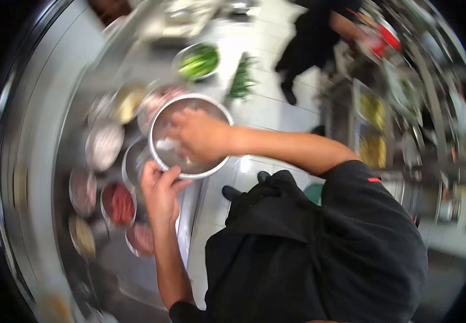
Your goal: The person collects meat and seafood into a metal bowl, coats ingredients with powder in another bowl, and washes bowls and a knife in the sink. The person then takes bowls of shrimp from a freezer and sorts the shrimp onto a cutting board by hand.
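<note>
A round metal bowl (192, 176) is tilted toward me above the edge of the steel counter. My left hand (160, 188) grips its lower rim, thumb and fingers closed there. Inside the bowl is my right hand (200, 134), its fingers bent and smeared by motion. A white patch (166, 144) shows beneath the right fingers; I cannot make out whether it is held or lies in the bowl. Behind the bowl, partly hidden, stands another metal bowl (133, 161).
On the steel counter (160, 269) stand several bowls, among them one of red strips (120, 204), one of white food (104, 144) and one of green vegetables (199, 62). Leafy greens (242, 78) lie near the edge. A person in dark clothes (316, 37) stands across the aisle by shelving.
</note>
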A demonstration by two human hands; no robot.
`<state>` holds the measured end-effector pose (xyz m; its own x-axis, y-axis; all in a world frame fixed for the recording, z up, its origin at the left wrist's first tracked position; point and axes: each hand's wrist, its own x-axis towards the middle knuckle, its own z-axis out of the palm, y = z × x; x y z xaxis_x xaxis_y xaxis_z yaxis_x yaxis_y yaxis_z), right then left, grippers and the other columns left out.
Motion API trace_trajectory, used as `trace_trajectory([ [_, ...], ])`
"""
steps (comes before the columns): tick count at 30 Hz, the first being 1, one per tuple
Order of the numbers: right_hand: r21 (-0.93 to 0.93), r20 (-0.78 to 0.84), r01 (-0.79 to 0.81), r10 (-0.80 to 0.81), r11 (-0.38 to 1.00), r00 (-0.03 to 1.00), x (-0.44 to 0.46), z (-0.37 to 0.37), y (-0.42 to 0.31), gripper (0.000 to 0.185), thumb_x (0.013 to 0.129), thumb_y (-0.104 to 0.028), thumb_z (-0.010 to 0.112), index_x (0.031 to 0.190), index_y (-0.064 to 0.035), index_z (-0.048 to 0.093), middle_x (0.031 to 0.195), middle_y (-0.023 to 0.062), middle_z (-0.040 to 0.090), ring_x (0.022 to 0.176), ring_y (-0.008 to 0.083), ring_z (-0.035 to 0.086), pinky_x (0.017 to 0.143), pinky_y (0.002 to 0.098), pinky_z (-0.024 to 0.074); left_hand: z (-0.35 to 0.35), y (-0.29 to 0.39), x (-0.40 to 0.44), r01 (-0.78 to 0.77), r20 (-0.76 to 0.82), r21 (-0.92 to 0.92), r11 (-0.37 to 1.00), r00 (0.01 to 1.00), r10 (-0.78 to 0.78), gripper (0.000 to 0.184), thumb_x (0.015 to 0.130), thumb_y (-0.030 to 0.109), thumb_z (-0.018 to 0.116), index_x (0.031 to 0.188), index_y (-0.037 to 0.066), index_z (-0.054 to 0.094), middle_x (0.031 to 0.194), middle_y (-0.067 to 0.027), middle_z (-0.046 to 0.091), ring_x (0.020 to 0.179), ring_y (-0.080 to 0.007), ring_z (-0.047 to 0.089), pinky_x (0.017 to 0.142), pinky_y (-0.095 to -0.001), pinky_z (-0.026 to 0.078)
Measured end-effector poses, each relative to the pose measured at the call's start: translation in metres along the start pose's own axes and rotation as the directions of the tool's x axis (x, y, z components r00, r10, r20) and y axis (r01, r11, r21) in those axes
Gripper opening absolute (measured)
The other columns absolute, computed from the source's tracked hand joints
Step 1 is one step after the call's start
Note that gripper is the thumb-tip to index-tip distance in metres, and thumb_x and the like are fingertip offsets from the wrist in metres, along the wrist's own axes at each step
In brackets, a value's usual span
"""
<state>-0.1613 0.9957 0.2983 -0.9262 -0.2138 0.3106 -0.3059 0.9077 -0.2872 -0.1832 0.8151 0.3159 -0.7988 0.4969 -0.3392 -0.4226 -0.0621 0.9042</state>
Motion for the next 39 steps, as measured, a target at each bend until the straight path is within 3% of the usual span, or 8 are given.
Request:
trace_trajectory([
  [10, -0.002, -0.271, -0.655, 0.63, 0.756, 0.728, -0.258, -0.096, 0.065, 0.035, 0.075, -0.033, 0.065, 0.102, -0.0113, 0.06, 0.101, 0.014, 0.052, 0.09, 0.0334, 0.051, 0.076, 0.0454, 0.0432, 0.255, -0.062, 0.052, 0.122, 0.655, 0.384, 0.915, 0.663, -0.363, 0.019, 0.075, -0.006, 0.054, 0.09, 0.003, 0.048, 0.082, -0.0092, 0.058, 0.067, -0.018, 0.063, 0.052, -0.0295, 0.057],
  [18, 0.091, -0.557, -0.954, 0.808, 0.287, 0.19, -0.433, -0.199, 0.1, 0.025, 0.077, -0.03, 0.061, 0.092, -0.0104, 0.066, 0.097, 0.0138, 0.055, 0.093, 0.0326, 0.051, 0.08, 0.0433, 0.0428, 0.529, -0.113, 0.019, -0.205, 0.869, 0.473, 0.857, 0.271, -0.415, 0.018, 0.073, -0.005, 0.058, 0.084, 0.003, 0.046, 0.071, -0.0056, 0.052, 0.056, -0.016, 0.057, 0.048, -0.0312, 0.055],
  [27, 0.285, -0.722, -0.956, 0.64, -0.071, -0.263, -0.565, -0.246, 0.171, 0.023, 0.076, -0.027, 0.061, 0.092, -0.0118, 0.067, 0.089, 0.0146, 0.058, 0.092, 0.0335, 0.055, 0.083, 0.041, 0.044, 0.743, -0.183, -0.02, -0.426, 0.913, 0.357, 0.831, -0.029, -0.407, 0.018, 0.07, -0.006, 0.055, 0.081, 0.002, 0.044, 0.072, -0.0111, 0.055, 0.056, -0.0233, 0.061, 0.047, -0.0318, 0.056],
  [31, 0.466, -0.61, -0.833, 0.573, -0.299, -0.547, -0.592, -0.255, 0.183, 0.023, 0.075, -0.026, 0.06, 0.091, -0.0113, 0.068, 0.096, 0.0155, 0.062, 0.097, 0.0323, 0.056, 0.085, 0.0402, 0.0444, 0.798, -0.223, -0.035, -0.474, 0.906, 0.298, 0.828, -0.134, -0.402, 0.017, 0.069, -0.005, 0.055, 0.084, -0.001, 0.049, 0.076, -0.0125, 0.058, 0.061, -0.0232, 0.062, 0.047, -0.0323, 0.055],
  [33, 0.386, -0.59, -0.817, 0.565, -0.429, -0.576, -0.608, -0.255, 0.188, 0.024, 0.075, -0.025, 0.058, 0.092, -0.012, 0.068, 0.099, 0.016, 0.063, 0.098, 0.0318, 0.057, 0.087, 0.0393, 0.0443, 0.814, -0.234, -0.041, -0.654, 0.915, -0.114, 0.748, -0.362, -0.177, 0.021, 0.068, -0.003, 0.056, 0.089, -0.004, 0.056, 0.083, -0.0114, 0.062, 0.065, -0.0222, 0.063, 0.055, -0.0358, 0.054],
  [35, 0.33, -0.521, -0.748, 0.549, -0.577, -0.653, -0.623, -0.248, 0.192, 0.029, 0.073, -0.023, 0.06, 0.097, -0.009, 0.067, 0.1, 0.0191, 0.063, 0.095, 0.0344, 0.059, 0.084, 0.0396, 0.0463, 0.82, -0.244, -0.048, -0.676, 0.921, -0.054, 0.735, -0.318, -0.226, 0.028, 0.067, 0.003, 0.058, 0.094, -0.004, 0.06, 0.09, -0.0138, 0.065, 0.076, -0.0292, 0.064, 0.069, -0.0382, 0.051],
  [37, 0.403, -0.398, -0.609, 0.468, -0.683, -0.789, -0.633, -0.239, 0.193, 0.029, 0.072, -0.022, 0.059, 0.096, -0.0093, 0.067, 0.101, 0.0202, 0.062, 0.097, 0.034, 0.058, 0.085, 0.0392, 0.0463, 0.826, -0.243, -0.052, -0.767, 0.872, -0.408, 0.495, -0.488, -0.036, 0.029, 0.067, 0.009, 0.061, 0.094, -0.001, 0.06, 0.091, -0.0196, 0.064, 0.088, -0.0378, 0.06, 0.079, -0.04, 0.047],
  [39, 0.458, -0.269, -0.444, 0.356, -0.77, -0.895, -0.645, -0.228, 0.192, 0.029, 0.071, -0.021, 0.058, 0.096, -0.0096, 0.068, 0.102, 0.0213, 0.062, 0.099, 0.0337, 0.058, 0.086, 0.0389, 0.0463, 0.83, -0.258, -0.044, -0.724, 0.831, -0.474, 0.502, -0.555, -0.016, 0.029, 0.069, 0.013, 0.062, 0.094, 0.0, 0.061, 0.094, -0.0237, 0.061, 0.092, -0.041, 0.056, 0.079, -0.0413, 0.046],
])
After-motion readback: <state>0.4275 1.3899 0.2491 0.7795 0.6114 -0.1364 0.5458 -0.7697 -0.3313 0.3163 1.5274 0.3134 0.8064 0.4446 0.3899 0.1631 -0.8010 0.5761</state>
